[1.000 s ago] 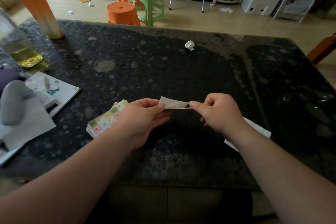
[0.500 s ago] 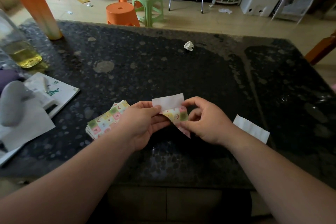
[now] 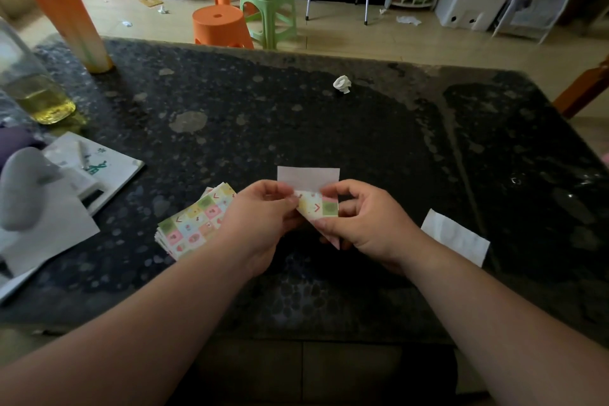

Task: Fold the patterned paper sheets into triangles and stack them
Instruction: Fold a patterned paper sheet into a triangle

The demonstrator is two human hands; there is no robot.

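1. Above the dark speckled stone table (image 3: 296, 115): left hand (image 3: 263, 217) and right hand (image 3: 369, 224) both pinch one small pastel-checked paper sheet (image 3: 318, 204), white back flap raised.
2. Stack of matching patterned sheets (image 3: 194, 224) lies just left of the left hand.

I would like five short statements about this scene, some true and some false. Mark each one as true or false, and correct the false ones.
1. The left hand and the right hand pinch the same paper sheet. True.
2. The stack of patterned sheets lies right of the right hand. False: it lies on the table, left of the left hand.
3. A crumpled paper ball lies on the table beyond the hands. True.
4. The green stool stands on the table. False: it stands on the floor beyond the table.
5. The orange cup lies on its side. False: it stands upright at the far left.
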